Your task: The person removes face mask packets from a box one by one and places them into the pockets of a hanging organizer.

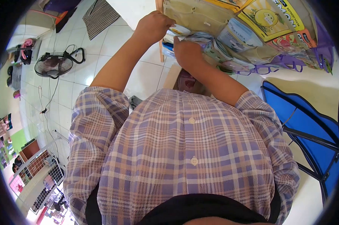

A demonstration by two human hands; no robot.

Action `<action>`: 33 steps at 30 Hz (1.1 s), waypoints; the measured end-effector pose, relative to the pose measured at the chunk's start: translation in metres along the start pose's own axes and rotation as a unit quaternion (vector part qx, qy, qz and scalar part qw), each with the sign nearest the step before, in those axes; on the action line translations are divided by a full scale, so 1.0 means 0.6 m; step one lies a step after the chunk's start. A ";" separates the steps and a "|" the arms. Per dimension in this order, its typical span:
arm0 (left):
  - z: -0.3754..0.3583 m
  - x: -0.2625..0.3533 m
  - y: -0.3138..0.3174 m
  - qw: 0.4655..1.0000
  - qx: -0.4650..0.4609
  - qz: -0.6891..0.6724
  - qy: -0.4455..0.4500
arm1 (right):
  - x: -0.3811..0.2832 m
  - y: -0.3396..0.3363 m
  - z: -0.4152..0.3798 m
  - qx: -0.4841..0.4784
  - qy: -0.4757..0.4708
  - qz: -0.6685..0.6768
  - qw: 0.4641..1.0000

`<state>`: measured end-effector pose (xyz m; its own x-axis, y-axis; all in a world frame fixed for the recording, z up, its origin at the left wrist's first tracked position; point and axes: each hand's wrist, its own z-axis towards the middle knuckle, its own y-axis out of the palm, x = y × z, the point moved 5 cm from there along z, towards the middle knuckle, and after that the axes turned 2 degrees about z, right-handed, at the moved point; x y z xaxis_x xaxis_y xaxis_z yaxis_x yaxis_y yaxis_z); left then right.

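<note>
A beige hanging pocket organizer fills the upper right, its pockets holding flat sheet mask packets. My left hand is at its left edge, thumb and fingertips pinched together beside a small white and yellow packet. Whatever lies between those fingertips is too small to make out. Just below, my right hand is curled against the packets in the lower left pocket, one finger pointing up. Its other fingers are mostly hidden, so what they grip does not show. A pale blue packet and a yellow lemon mask packet sit farther right.
A cardboard box stands on the tiled floor below my hands. Blue panels with black metal frames lean at right. On the left are a black fan with its cable, a striped mat and a white wire rack.
</note>
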<state>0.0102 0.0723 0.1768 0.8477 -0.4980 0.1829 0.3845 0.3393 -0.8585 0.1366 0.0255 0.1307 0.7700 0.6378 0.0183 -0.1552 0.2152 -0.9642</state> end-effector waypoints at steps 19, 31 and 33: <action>-0.014 0.037 -0.001 0.999 0.003 0.048 0.002 | 0.015 0.018 0.023 0.040 0.020 0.003 0.999; -0.017 0.027 0.039 0.992 -0.112 0.001 -0.050 | 0.010 0.018 0.017 0.035 0.015 0.010 0.999; -0.015 0.031 0.040 0.994 -0.110 -0.004 -0.029 | 0.008 0.019 0.018 0.034 0.010 0.003 0.999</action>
<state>0.0317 0.0642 0.1553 0.8672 -0.4512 0.2109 0.3068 0.1503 -0.9398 0.1317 0.0391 0.1225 0.7809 0.6246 0.0060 -0.2021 0.2617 -0.9437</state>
